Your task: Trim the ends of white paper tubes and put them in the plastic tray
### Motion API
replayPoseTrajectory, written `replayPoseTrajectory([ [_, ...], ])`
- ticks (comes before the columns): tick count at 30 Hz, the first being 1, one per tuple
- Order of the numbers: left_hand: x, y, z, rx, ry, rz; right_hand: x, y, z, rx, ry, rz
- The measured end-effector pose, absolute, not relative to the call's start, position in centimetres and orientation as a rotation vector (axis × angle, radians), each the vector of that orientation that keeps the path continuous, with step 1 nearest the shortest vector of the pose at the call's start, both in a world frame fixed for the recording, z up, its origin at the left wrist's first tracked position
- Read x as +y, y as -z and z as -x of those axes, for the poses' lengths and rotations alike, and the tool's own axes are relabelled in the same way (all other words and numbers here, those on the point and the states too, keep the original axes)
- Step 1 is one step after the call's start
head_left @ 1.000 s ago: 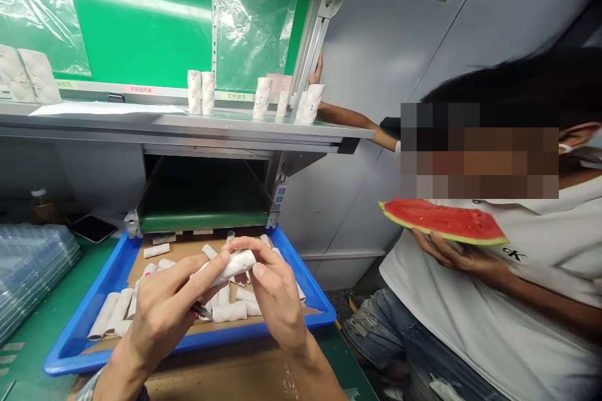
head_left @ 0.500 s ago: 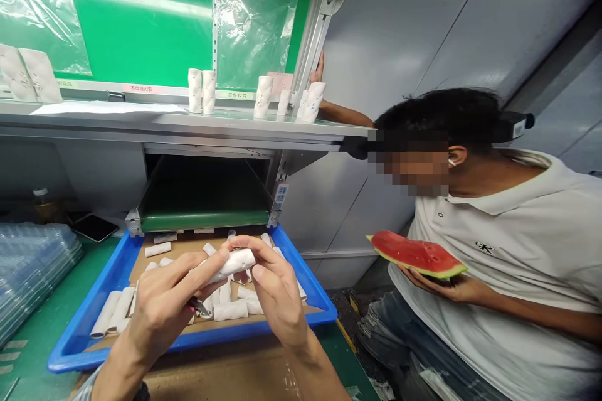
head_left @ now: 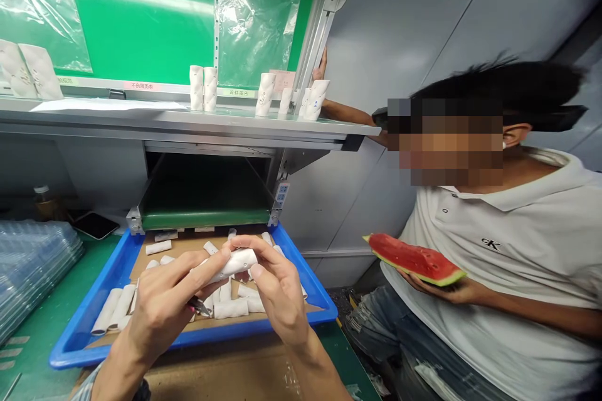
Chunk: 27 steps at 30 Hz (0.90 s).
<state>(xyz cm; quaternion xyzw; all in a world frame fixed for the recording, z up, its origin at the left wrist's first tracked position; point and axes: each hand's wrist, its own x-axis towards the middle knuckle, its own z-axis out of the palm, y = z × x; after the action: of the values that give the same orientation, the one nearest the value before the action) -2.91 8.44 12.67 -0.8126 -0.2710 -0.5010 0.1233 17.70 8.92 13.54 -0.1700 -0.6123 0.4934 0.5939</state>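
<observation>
Left hand: The left hand [head_left: 162, 300] is curling its fingers and is pinching the left end of a short white moulded tube [head_left: 232, 265] against the thumb. A small dark-handled cutter [head_left: 199, 306] is showing under these fingers; it seems to be in the same hand, but the grip on it is partly hidden.

Right hand: The right hand [head_left: 277, 294] is not spread; it is pressing thumb and fingers together around the right end of the tube.

Tube place: The tube is staying in the air between both hands, above the tray, and it is touching no other piece.

Handling: The tube is probably light and rather stiff, with a thin wall that may crack under strong squeezing, so taking hold at both ends with the fingertips seems safest.

Look: It is matt white, round and hollow-looking, with small dark marks on its surface.

Tray: A blue plastic tray [head_left: 308, 288] with a brown cardboard liner [head_left: 181, 245] is lying under the hands, and many similar white tubes [head_left: 229, 308] are lying loose on it.

Nearby: A person in a white polo shirt [head_left: 489, 307] is standing on the right side and is holding a slice of red watermelon [head_left: 414, 260].
</observation>
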Motion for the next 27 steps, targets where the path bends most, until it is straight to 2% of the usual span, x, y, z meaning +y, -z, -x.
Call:
replayPoseTrajectory([
  [27,8.08,-12.54,2.41,-0.743,1.408,2.276,8.84,-13.78,-17.32,-1.327,-1.135,0.361],
])
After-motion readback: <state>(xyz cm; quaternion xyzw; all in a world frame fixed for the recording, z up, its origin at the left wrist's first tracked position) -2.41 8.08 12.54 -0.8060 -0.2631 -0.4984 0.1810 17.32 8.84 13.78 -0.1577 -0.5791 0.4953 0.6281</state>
